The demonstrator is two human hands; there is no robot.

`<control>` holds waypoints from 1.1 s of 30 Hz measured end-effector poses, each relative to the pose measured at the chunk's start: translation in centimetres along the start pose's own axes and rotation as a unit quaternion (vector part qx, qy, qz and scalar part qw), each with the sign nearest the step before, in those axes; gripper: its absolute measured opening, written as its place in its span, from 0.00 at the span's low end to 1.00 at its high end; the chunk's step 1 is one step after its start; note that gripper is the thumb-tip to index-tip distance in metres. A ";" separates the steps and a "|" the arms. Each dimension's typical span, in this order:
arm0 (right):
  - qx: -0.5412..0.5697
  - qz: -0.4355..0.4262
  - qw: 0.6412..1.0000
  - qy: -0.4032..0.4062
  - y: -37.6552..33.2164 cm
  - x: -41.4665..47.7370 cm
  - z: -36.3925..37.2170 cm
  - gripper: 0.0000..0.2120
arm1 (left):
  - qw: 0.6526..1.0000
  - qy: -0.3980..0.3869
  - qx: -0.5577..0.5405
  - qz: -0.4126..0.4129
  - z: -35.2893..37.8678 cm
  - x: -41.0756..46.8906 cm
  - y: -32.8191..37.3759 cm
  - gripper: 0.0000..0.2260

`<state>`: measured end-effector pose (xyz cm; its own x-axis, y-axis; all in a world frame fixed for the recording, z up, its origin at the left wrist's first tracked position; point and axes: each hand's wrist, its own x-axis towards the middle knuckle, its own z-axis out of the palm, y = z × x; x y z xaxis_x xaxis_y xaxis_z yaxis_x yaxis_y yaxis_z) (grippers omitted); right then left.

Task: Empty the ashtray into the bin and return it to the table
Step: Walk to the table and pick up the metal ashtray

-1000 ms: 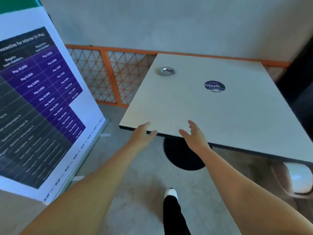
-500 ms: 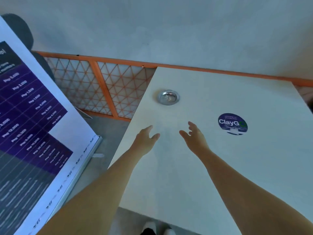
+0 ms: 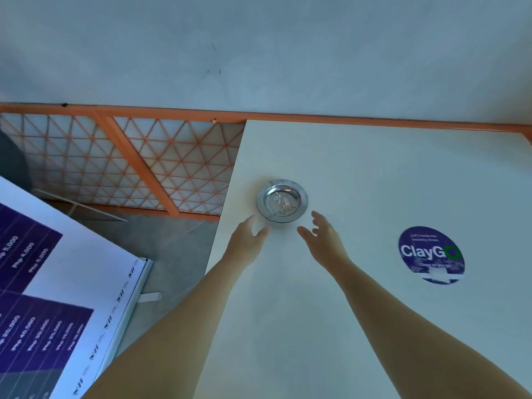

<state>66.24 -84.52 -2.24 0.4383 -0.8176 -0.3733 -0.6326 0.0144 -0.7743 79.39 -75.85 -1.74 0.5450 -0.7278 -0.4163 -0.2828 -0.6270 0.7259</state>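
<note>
A round metal ashtray point(image 3: 282, 200) with some light debris inside sits near the far left edge of the white table point(image 3: 374, 182). My left hand point(image 3: 247, 239) hovers just below and left of it, fingers apart and holding nothing. My right hand point(image 3: 324, 240) is just below and right of the ashtray, also empty with spread fingers. Neither hand touches the ashtray. No bin is in view.
A round purple "ClayGo" sticker point(image 3: 431, 254) lies on the table at the right. An orange railing with lattice panels point(image 3: 138, 165) runs along the wall beyond the table. A standing banner point(image 3: 51, 298) leans at the left over the grey floor.
I have stepped closer to the table. Both hands have reached forward across the tabletop and are now right in front of the ashtray.
</note>
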 end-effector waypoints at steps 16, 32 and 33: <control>0.005 0.080 0.994 0.077 -1.3 8.4 2.3 0.23 | 0.997 0.052 -0.042 0.038 0.0 11.0 0.7 0.08; 0.040 0.029 0.995 0.092 -2.6 3.4 -1.9 0.20 | 0.991 0.047 -0.071 0.099 -1.1 5.5 4.0 0.11; 0.039 0.021 0.995 0.093 -2.7 2.5 -2.4 0.20 | 0.991 0.049 -0.070 0.103 -1.2 4.6 4.5 0.12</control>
<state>67.51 -88.03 0.18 0.2821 -0.9077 -0.3106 -0.5929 0.0896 -0.8003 81.57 -81.74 0.24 0.5637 -0.8010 -0.2014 -0.2872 -0.4187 0.8615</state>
